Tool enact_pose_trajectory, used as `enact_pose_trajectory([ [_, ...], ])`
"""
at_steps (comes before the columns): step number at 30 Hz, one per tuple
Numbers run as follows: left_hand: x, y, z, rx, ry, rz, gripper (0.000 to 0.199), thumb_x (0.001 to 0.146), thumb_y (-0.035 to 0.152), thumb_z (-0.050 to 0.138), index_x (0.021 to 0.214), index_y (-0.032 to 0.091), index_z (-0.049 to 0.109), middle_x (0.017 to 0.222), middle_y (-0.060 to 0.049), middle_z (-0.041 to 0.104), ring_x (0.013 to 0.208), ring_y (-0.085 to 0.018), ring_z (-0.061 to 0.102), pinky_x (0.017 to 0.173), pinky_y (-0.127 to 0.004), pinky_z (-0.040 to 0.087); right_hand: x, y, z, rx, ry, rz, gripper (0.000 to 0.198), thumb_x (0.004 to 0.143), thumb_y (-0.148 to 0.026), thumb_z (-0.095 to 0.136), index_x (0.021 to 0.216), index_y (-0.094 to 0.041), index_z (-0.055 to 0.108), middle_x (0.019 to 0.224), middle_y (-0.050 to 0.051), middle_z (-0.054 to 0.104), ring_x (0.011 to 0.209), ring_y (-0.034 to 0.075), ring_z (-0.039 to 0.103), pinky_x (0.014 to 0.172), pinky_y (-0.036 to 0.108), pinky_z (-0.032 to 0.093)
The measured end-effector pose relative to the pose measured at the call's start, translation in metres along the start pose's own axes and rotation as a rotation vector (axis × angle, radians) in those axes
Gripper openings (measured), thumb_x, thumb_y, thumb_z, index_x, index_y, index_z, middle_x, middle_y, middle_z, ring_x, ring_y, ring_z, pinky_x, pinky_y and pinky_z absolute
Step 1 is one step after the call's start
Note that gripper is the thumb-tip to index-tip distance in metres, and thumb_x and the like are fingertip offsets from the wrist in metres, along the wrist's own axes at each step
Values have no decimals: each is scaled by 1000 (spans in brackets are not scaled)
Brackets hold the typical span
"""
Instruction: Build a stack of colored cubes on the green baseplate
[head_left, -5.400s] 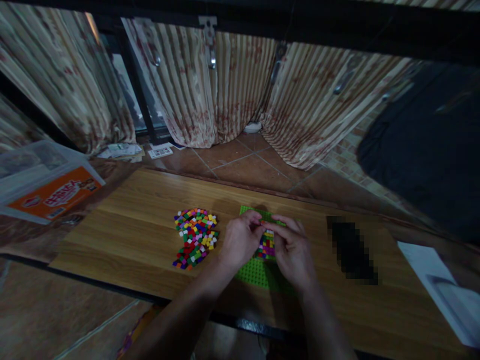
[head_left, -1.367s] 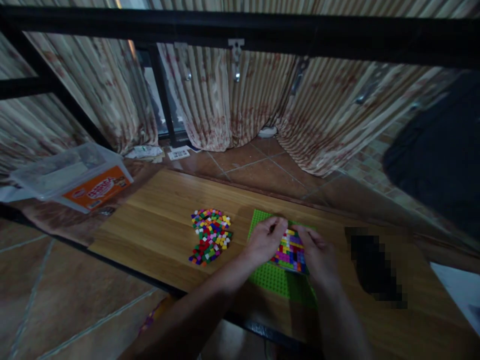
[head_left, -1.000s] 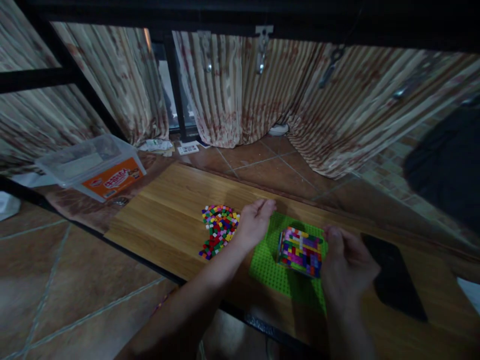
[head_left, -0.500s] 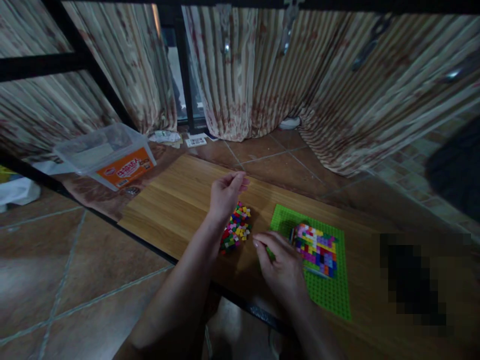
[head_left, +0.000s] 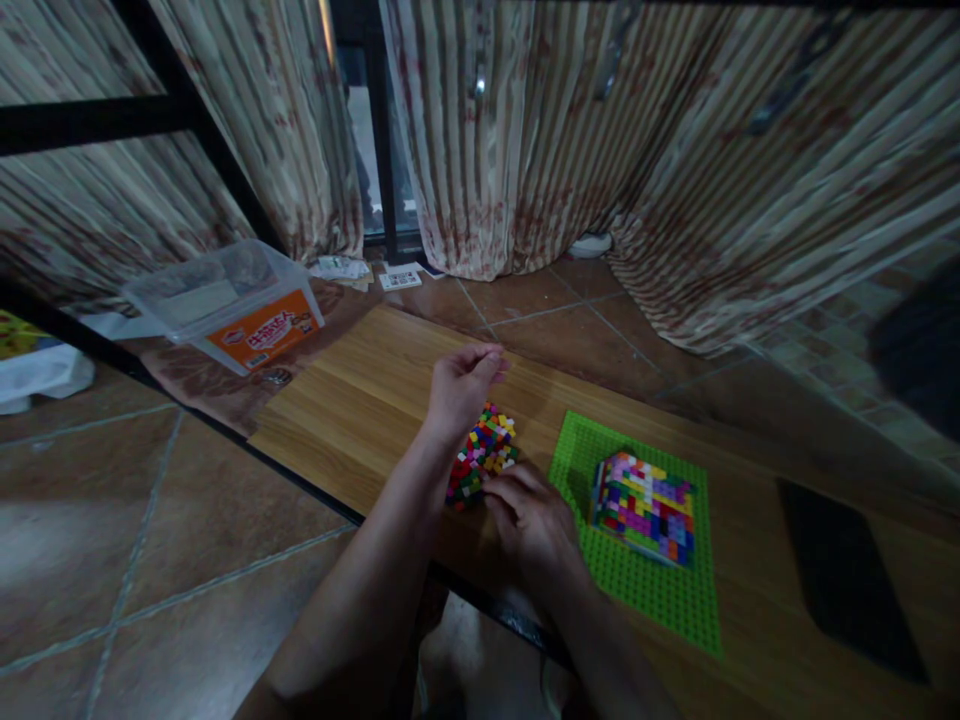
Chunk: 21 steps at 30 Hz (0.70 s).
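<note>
Loose toy bricks (head_left: pixel 491 445) of many colours lie in a small pile on the wooden table. My left hand (head_left: pixel 463 390) hovers at the pile's far side, thumb and fingers pinched together; anything between them is too small to make out. At the pile's near right edge is my right hand (head_left: pixel 534 520), its thumb and fingertips closed together low over the bricks. What those fingertips hold, if anything, is hidden. Right of this hand, a block of built-up coloured bricks (head_left: pixel 649 505) stands on a green studded baseplate (head_left: pixel 652 600).
A dark flat object (head_left: pixel 851 575) lies on the table's right end. Beyond the left end of the wooden tabletop (head_left: pixel 352 400) stands a clear plastic box (head_left: pixel 225 300) with an orange label. Papers (head_left: pixel 401 278) lie on the tiled floor before striped curtains (head_left: pixel 465 150).
My right hand has moved left, away from the baseplate and to the loose bricks. My left hand keeps its pinch in nearly the same place. The view has shifted slightly.
</note>
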<state>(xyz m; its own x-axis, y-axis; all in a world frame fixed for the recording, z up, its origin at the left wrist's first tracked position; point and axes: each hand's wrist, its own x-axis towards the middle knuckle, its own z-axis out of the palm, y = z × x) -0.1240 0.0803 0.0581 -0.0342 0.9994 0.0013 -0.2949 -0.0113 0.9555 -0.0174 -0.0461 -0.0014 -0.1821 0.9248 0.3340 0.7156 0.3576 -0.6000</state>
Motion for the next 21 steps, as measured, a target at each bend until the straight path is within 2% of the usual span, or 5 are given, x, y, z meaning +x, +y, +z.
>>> enact_pose_trajectory([
  [5, 0, -2, 2, -4, -17, -16, 18, 73, 29, 69, 82, 14, 68, 73, -2, 69, 74, -13, 65, 76, -28, 51, 1, 2, 4, -48, -14, 22, 19, 88, -19, 52, 93, -23, 70, 93, 5, 66, 88, 20, 60, 78, 33, 50],
  [9, -2, -5, 5, 9, -23, -33, 16, 74, 27, 68, 82, 14, 68, 77, -3, 70, 76, -13, 65, 78, -27, 51, 2, 1, 4, -52, -10, 39, 19, 89, -18, 49, 89, -23, 68, 90, 6, 66, 88, 21, 59, 80, 34, 49],
  [14, -5, -4, 7, 27, -39, -53, 18, 72, 29, 69, 81, 14, 68, 75, -3, 70, 74, -13, 65, 79, -29, 51, 3, -7, -7, 62, 37, 87, 18, 92, -18, 46, 93, -23, 64, 90, 4, 66, 85, 17, 61, 77, 30, 50],
  [17, -7, -3, 10, 31, -48, -56, 18, 72, 29, 70, 81, 14, 69, 76, -3, 70, 74, -13, 65, 79, -29, 51, 3, -12, -23, 100, 128, 79, 20, 95, -20, 45, 97, -24, 64, 94, 3, 68, 87, 16, 64, 78, 28, 50],
  [21, -10, -7, 17, 41, -75, -82, 15, 72, 25, 68, 81, 13, 69, 77, -4, 71, 74, -13, 65, 76, -26, 51, 1, -8, -52, 85, 346, 76, 18, 94, -22, 49, 100, -24, 67, 93, 3, 69, 87, 15, 65, 79, 28, 51],
])
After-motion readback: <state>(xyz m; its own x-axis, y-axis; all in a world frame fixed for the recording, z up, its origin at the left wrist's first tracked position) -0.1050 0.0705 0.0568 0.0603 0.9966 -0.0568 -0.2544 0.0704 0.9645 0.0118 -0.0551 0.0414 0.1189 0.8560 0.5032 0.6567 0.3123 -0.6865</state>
